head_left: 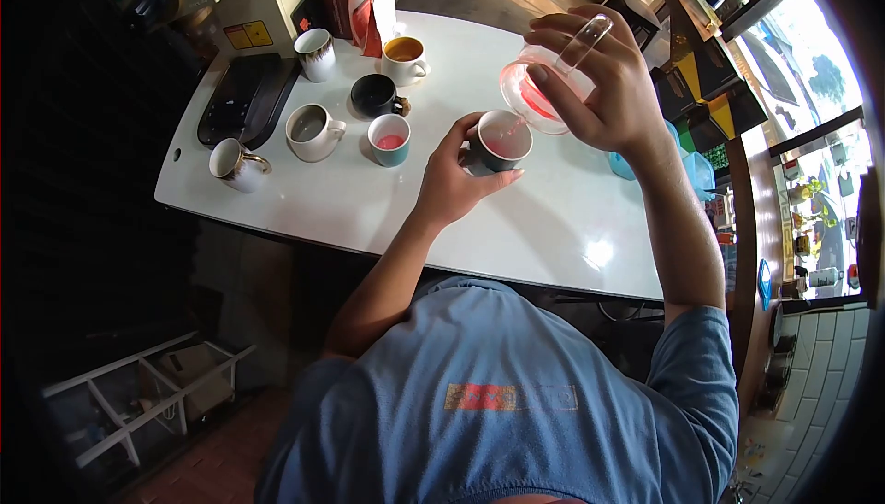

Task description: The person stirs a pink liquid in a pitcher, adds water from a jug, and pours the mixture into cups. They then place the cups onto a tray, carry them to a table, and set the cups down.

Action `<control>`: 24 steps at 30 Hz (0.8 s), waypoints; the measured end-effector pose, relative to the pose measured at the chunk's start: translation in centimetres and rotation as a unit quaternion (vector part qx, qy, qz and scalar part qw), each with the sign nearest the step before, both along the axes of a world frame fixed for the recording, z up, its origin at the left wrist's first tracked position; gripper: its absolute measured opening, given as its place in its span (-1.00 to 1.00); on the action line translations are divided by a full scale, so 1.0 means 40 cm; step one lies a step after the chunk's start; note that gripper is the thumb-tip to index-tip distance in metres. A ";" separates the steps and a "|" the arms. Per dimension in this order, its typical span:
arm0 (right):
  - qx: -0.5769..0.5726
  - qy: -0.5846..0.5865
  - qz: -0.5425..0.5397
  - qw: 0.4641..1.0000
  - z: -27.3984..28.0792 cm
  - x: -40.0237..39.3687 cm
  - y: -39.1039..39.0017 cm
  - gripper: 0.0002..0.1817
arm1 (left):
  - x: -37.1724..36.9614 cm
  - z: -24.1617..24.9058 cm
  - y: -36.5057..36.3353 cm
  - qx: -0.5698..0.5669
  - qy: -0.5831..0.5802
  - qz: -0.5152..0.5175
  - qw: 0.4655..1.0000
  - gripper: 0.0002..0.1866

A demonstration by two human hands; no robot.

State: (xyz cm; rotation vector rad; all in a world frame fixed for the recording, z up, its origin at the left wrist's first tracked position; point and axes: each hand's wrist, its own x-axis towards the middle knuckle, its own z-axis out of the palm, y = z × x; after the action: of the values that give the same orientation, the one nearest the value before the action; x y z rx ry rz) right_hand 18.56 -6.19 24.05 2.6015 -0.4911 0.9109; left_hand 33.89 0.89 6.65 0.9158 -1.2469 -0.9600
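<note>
My left hand (454, 179) is wrapped round a dark teal paper cup (504, 141) with a white inside and some pink liquid in it. Above and to the right, my right hand (595, 76) grips a clear pitcher (527, 89) with a clear handle, tilted towards that cup. Red-pink liquid lies in the pitcher, and a thin stream runs from its rim into the cup. Left of my left hand, a lighter teal cup (389, 141) with pink liquid stands on the white table (553, 237).
Several mugs stand at the left, among them a black one (374, 96) and a white one with orange-brown contents (404, 60). A black scale-like device (241, 103) lies farther left. Bags (369, 6) stand behind; light-blue containers (698, 170) are at the right.
</note>
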 end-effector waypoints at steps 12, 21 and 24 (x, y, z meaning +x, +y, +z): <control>-0.011 -0.005 -0.007 1.000 -0.020 -0.001 0.002 -0.78 | -0.001 -0.009 -0.006 -0.006 -0.005 -0.016 1.000 -0.24; -0.004 -0.012 0.008 1.000 -0.021 0.024 0.008 -0.79 | 0.025 -0.024 -0.008 -0.022 -0.008 -0.032 0.999 -0.24; -0.001 -0.007 0.019 1.000 -0.026 0.034 0.008 -0.77 | 0.034 -0.032 -0.008 -0.026 -0.011 -0.021 0.999 -0.24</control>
State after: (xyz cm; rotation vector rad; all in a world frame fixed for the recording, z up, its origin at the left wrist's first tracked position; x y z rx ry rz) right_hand 19.93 -5.85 22.99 2.6118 -0.4455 0.9421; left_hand 35.26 0.56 5.36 0.8646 -1.3088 -0.9473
